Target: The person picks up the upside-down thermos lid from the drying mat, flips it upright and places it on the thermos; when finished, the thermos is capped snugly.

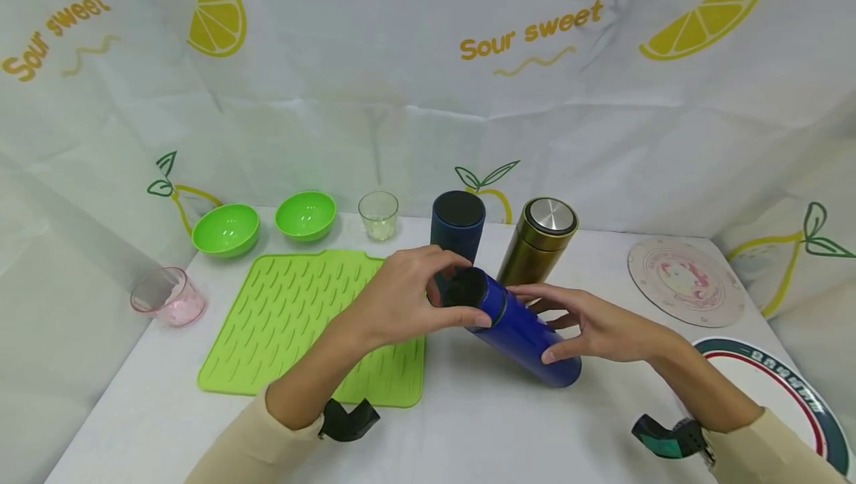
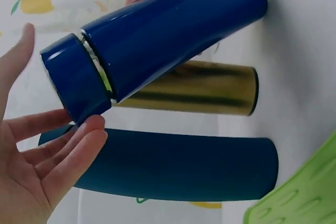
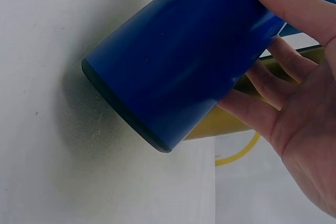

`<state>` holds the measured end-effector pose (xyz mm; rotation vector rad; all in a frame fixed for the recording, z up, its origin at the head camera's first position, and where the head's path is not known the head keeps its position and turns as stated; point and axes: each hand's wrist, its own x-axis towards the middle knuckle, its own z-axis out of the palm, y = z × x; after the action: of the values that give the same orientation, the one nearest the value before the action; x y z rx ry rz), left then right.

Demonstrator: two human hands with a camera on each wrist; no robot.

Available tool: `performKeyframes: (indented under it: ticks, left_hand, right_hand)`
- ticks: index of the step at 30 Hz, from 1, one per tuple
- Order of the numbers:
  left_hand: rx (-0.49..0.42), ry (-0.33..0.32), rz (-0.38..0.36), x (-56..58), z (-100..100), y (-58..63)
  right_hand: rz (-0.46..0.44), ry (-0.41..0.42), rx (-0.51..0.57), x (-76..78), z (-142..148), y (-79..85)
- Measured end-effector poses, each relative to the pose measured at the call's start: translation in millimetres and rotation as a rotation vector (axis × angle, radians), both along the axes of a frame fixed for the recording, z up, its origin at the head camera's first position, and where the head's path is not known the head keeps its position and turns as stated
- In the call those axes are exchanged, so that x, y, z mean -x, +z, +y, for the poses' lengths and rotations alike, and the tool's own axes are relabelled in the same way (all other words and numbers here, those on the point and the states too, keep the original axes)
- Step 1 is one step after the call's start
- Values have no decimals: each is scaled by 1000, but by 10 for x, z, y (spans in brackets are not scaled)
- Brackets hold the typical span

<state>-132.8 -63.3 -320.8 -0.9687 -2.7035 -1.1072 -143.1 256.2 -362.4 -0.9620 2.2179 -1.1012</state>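
Note:
A glossy blue thermos bottle (image 1: 521, 331) (image 2: 173, 30) (image 3: 184, 66) leans over at the table's middle, base edge on the white cloth and cap end raised to the left. My left hand (image 1: 475, 289) (image 2: 63, 77) grips its blue cap (image 1: 468, 292) (image 2: 73, 82) between thumb and curled fingers. A thin gap shows between cap and body. My right hand (image 1: 528, 324) (image 3: 239, 40) holds the bottle's body, thumb on the near side and fingers behind it.
A gold thermos (image 1: 538, 242) (image 2: 194, 90) and a dark navy thermos (image 1: 458, 227) (image 2: 178, 166) stand just behind. A green ribbed mat (image 1: 310, 320) lies left, with two green bowls (image 1: 226, 230), a clear glass (image 1: 378, 215) and a pink glass (image 1: 167, 297). Round plates (image 1: 685, 281) lie right.

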Motion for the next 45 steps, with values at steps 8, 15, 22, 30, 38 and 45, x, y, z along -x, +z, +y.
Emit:
performKeyframes:
  ticks: [8,15,22,30,38,45]
  left_hand:
    - [-117,-251,-119,45,-71,8]
    - [-108,-187,-48,35,-40,2]
    - [-25,26,196,-19,94,-66]
    - [-101,-312,-67,21,-69,20]
    - [2,-142,41,-21,-27,29]
    - [34,-114,61,-25,7,39]
  right_hand:
    - [0,-9,5,1,-2,-7]
    - [7,-8,2,-4,16,-9]
    - [10,-16,-3,-8,3,-7]
    - [42,-18,-9,-43,-10,-10]
    - [31,-27,-14,-62,-22,-1]
    - [41,-15,-10,-56,-19,1]
